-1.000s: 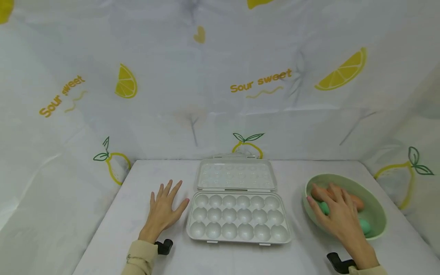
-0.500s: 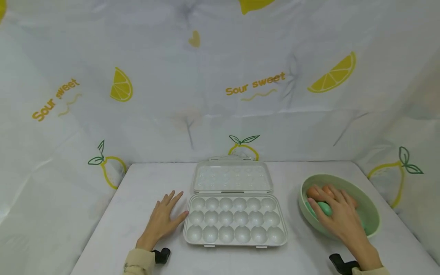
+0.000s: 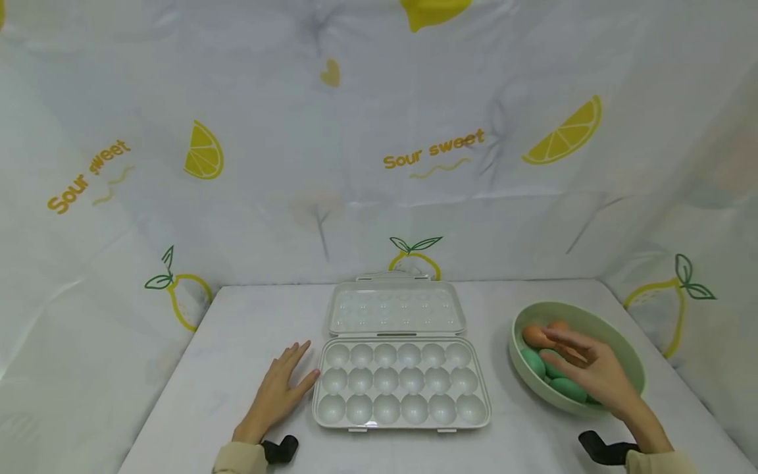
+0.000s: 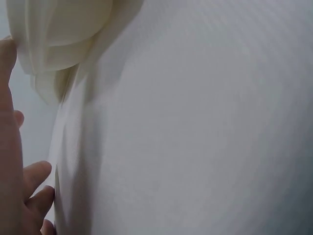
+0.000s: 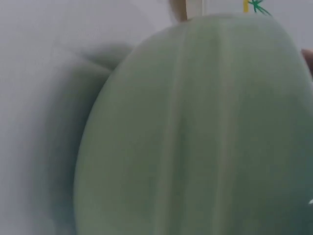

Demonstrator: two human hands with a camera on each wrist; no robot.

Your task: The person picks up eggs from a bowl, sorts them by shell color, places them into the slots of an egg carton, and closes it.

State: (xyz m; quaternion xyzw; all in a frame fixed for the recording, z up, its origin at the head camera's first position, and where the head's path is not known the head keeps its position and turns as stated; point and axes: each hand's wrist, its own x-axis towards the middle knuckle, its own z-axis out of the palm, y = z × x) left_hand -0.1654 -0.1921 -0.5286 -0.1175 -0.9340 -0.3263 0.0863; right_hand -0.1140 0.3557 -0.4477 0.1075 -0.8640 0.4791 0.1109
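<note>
My right hand (image 3: 601,375) is over the light green bowl (image 3: 628,352) on the right. Its thumb and fingers curve apart, and something orange shows between them; whether they hold an egg I cannot tell. Near its fingertips lie an orange egg (image 3: 535,336) and a green egg (image 3: 533,362). Another green egg (image 3: 568,389) sits under the hand. My left hand (image 3: 275,392) has its fingers stretched out, with the thumb tip at the left edge of an egg box (image 3: 403,421). In the left wrist view, the thumb meets the box side (image 4: 58,54). All the box's visible hollows are bare.
The egg box's lid (image 3: 397,309) lies folded back behind its tray. A white tabletop (image 3: 266,316) carries everything. Behind it hangs a pale sheet (image 3: 284,178) printed with lemons. From the right wrist, mostly the bowl's outer wall (image 5: 195,122) shows.
My right hand has turned and lifted off the eggs, uncovering more green ones. My left hand's thumb has come to the box's edge. The whole view has shifted slightly.
</note>
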